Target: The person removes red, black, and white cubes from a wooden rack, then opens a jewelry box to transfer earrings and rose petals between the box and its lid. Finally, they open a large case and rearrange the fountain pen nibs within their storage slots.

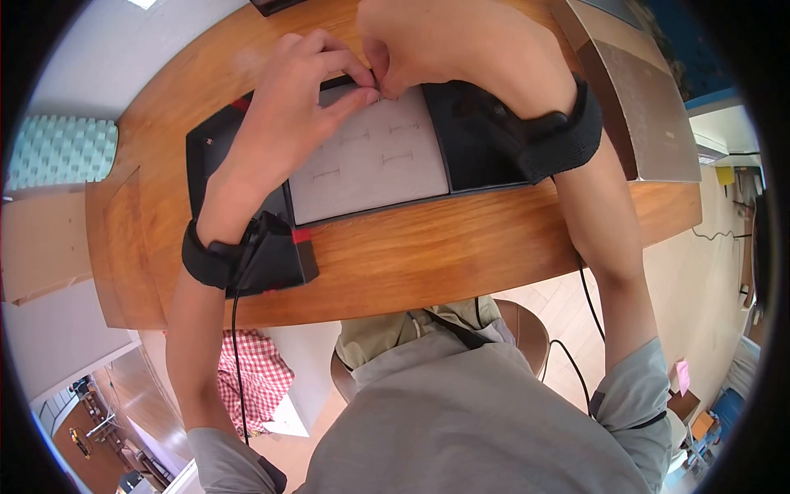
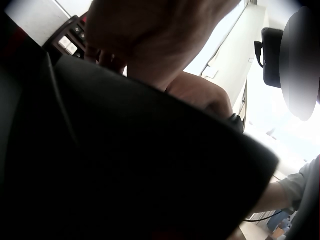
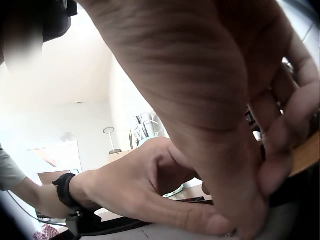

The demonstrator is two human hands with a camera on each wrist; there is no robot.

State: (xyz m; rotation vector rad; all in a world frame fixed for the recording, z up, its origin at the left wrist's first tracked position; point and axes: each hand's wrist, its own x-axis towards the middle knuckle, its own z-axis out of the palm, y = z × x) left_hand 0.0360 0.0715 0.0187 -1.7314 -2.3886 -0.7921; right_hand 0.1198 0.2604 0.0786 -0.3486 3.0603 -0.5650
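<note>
In the head view a pale grey padded panel with several short slits lies in a shallow black box. Both hands meet over the panel's far edge. My left hand pinches a tiny dark item between thumb and fingers, and my right hand pinches at the same spot. A small shiny bit shows by the fingertips in the right wrist view, below the right hand and beside the left hand. Fingers mostly cover the item. The left wrist view is largely blocked by black.
The box stands on a wooden table. A brown carton is at the right, and a woven light-blue thing is at the far left. The black box's left compartment holds a tiny piece. Cables hang from both wrists.
</note>
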